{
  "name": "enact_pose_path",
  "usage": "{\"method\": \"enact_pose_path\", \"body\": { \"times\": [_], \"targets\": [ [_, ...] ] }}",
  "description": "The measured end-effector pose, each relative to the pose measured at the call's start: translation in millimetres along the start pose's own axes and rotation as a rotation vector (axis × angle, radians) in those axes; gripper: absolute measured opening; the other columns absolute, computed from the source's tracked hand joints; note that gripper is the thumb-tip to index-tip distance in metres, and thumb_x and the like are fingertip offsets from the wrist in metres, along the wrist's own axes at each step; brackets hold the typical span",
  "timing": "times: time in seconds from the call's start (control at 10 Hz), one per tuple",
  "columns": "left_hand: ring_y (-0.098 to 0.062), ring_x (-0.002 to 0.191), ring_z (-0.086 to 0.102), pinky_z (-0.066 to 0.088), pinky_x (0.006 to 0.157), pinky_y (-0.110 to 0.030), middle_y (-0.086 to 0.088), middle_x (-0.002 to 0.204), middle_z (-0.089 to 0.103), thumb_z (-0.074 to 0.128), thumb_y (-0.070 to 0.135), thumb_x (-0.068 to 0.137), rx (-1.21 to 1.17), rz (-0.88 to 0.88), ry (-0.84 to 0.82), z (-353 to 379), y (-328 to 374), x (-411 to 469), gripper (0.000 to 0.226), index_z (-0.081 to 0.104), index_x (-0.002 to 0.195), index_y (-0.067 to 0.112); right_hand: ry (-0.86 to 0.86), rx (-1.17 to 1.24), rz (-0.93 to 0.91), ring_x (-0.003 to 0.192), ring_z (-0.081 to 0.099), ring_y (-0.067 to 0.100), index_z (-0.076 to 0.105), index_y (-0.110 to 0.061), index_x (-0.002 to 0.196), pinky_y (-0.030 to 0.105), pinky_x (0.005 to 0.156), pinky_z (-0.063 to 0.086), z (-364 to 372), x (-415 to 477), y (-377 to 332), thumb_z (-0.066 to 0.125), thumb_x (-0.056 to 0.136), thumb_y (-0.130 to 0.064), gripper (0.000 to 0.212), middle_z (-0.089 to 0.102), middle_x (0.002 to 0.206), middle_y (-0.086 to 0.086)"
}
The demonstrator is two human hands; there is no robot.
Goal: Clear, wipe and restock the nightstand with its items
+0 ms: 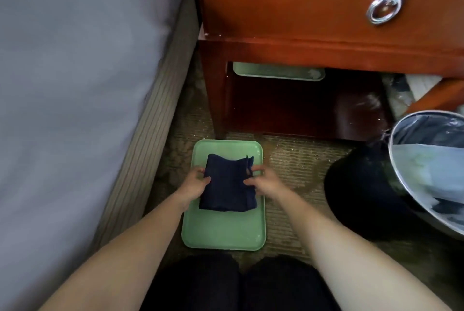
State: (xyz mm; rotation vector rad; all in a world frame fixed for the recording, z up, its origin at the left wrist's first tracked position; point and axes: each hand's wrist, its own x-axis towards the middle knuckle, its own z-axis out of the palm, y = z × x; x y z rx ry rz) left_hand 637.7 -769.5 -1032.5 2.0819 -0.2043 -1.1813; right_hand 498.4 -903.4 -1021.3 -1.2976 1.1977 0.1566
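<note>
A folded dark blue cloth [227, 182] lies on a light green tray [223, 230] on the carpet in front of the wooden nightstand [301, 9]. My left hand [194, 184] grips the cloth's left edge, thumb on top. My right hand [263, 181] pinches its right edge. A second green tray [276, 72] sits on the nightstand's lower shelf, partly hidden under the drawer front.
A bed with a grey sheet [75, 85] fills the left side. A shiny metal bin [426, 172] with a liner stands at the right, a dark round object [356, 197] beside it. A ring handle [384, 8] hangs on the drawer. My knees are at the bottom.
</note>
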Motion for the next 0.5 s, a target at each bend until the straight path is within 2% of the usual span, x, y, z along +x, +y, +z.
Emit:
{"method": "enact_pose_path", "body": {
  "times": [0.1, 0.2, 0.3, 0.4, 0.5],
  "targets": [
    [-0.022, 0.109, 0.056, 0.047, 0.095, -0.034, -0.006, 0.116, 0.057, 0.048, 0.005, 0.099, 0.058, 0.001, -0.044, 6, -10, 16, 0.025, 0.051, 0.123, 0.011, -0.054, -0.040, 0.063, 0.102, 0.058, 0.019, 0.048, -0.011, 0.133, 0.024, 0.071, 0.047, 1, 12, 6, 0.071, 0.085, -0.007, 0.054, 0.060, 0.125, 0.009],
    [-0.019, 0.094, 0.058, 0.046, 0.087, -0.030, -0.002, 0.095, 0.060, 0.046, 0.002, 0.098, 0.185, 0.001, -0.019, 5, -15, 26, 0.019, 0.054, 0.093, 0.018, -0.054, -0.080, 0.069, 0.100, 0.053, 0.016, 0.047, -0.007, 0.136, 0.019, 0.065, 0.043, 0, 22, 7, 0.068, 0.088, -0.008, 0.052, 0.057, 0.113, 0.004],
    [-0.018, 0.090, 0.050, 0.039, 0.079, -0.027, -0.001, 0.090, 0.053, 0.048, 0.008, 0.096, 0.383, 0.010, 0.036, -1, -23, 38, 0.023, 0.046, 0.078, 0.021, -0.033, -0.156, 0.063, 0.102, 0.052, 0.017, 0.050, -0.004, 0.133, 0.022, 0.082, 0.042, -2, 29, 8, 0.064, 0.090, -0.008, 0.046, 0.058, 0.121, 0.009],
    [-0.020, 0.100, 0.051, 0.037, 0.081, -0.026, -0.007, 0.111, 0.056, 0.051, 0.016, 0.097, 0.554, 0.036, -0.003, -9, -15, 40, 0.015, 0.054, 0.111, 0.010, 0.011, -0.273, 0.049, 0.123, 0.051, 0.025, 0.040, -0.003, 0.142, 0.030, 0.096, 0.041, -5, 20, -1, 0.064, 0.092, -0.015, 0.057, 0.051, 0.139, 0.013],
    [-0.026, 0.118, 0.053, 0.042, 0.089, -0.029, -0.012, 0.131, 0.054, 0.052, 0.019, 0.098, 0.626, 0.119, -0.034, -15, 9, 31, 0.037, 0.048, 0.132, 0.005, 0.018, -0.414, 0.047, 0.123, 0.053, 0.029, 0.045, -0.002, 0.138, 0.035, 0.099, 0.044, -9, 2, -16, 0.061, 0.094, -0.018, 0.050, 0.054, 0.136, 0.015]
  ]
}}
